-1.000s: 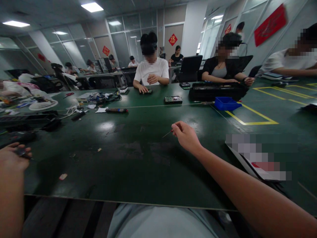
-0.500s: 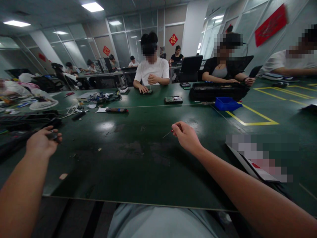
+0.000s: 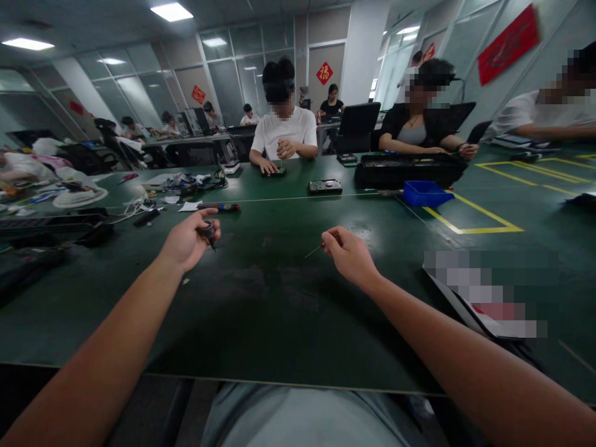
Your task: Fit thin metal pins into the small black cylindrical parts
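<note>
My right hand (image 3: 350, 254) is closed around a thin screwdriver (image 3: 315, 250) with a red handle, its metal tip pointing left above the dark green table (image 3: 261, 310). My left hand (image 3: 189, 239) hovers over the table a little to the left of it and pinches a small dark part (image 3: 208, 232) between thumb and fingers. The two hands are apart, with a gap of bare table between them.
Across the table sit three people at work. A hard drive (image 3: 325, 185), a blue bin (image 3: 424, 194), a long black case (image 3: 404, 169) and a pen-like tool (image 3: 218, 206) lie further back. Cables and clutter (image 3: 84, 205) fill the left side. A booklet (image 3: 484, 298) lies at right.
My left hand has swung from the far left edge in toward the middle, carrying the small dark part. My right hand with the screwdriver has stayed in place.
</note>
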Available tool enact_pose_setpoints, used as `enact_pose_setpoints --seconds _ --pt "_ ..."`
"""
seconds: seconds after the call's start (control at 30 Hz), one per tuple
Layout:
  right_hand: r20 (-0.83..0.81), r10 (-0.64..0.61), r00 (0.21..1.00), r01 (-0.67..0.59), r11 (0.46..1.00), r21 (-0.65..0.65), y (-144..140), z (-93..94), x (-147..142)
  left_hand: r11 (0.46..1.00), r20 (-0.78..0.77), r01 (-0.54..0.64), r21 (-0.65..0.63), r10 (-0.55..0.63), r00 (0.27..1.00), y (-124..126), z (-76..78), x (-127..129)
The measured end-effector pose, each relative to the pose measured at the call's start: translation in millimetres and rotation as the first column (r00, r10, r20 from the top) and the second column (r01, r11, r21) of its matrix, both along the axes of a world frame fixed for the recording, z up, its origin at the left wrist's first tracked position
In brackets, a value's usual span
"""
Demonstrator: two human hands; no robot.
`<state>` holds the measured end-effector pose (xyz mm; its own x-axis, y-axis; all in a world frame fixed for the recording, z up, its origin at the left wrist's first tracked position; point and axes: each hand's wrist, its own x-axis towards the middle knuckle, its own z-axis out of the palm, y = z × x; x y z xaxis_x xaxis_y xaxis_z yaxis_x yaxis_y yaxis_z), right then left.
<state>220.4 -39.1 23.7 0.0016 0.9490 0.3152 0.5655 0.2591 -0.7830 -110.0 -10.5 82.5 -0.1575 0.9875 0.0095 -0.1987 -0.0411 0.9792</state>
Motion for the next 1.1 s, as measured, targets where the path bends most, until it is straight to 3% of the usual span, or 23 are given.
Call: enact_pose_setpoints --seconds 0.13,0.27,0.47,0.57,0.67,0.8,1.0,1.1 --pt "-0.004 0.005 1.000 -0.005 1.000 0.015 1 -1.5 1 0.979 -0.010 0.203 0.029 -0.203 0.979 -1 -7.5 44" --pt "-0.003 0.010 1.000 -0.010 1.000 0.024 0 -1.8 1 0.925 -0.061 0.378 0.043 -0.375 0.925 -8 -15.5 84" --pt "-0.002 -0.020 1.000 0.020 0.999 0.032 0 -0.5 1 0.861 -0.121 0.503 0.070 -0.493 0.861 -20 -36.0 130" --pt "-0.007 -0.039 0.999 0.039 0.998 0.043 0 -0.6 1 0.818 -0.248 0.572 0.065 -0.542 0.803 -23 -51.5 142" --pt "-0.004 -0.054 0.999 0.054 0.997 0.046 0 -1.1 0 0.794 -0.508 0.608 0.017 -0.516 0.690 -24 -66.8 145" --pt "0.004 -0.049 0.999 0.049 0.998 0.030 2 -2.5 0 0.797 -0.775 0.604 0.019 -0.370 0.512 -21 -81.2 138" --pt "0.047 -0.028 0.998 0.028 1.000 0.004 1 -0.5 0 0.810 -0.896 0.585 0.044 -0.227 0.381 -5 -86.9 120" --pt "0.062 -0.012 0.998 0.011 1.000 0.010 0 0.6 0 0.818 -0.907 0.569 0.083 -0.175 0.383 0 -86.7 114"
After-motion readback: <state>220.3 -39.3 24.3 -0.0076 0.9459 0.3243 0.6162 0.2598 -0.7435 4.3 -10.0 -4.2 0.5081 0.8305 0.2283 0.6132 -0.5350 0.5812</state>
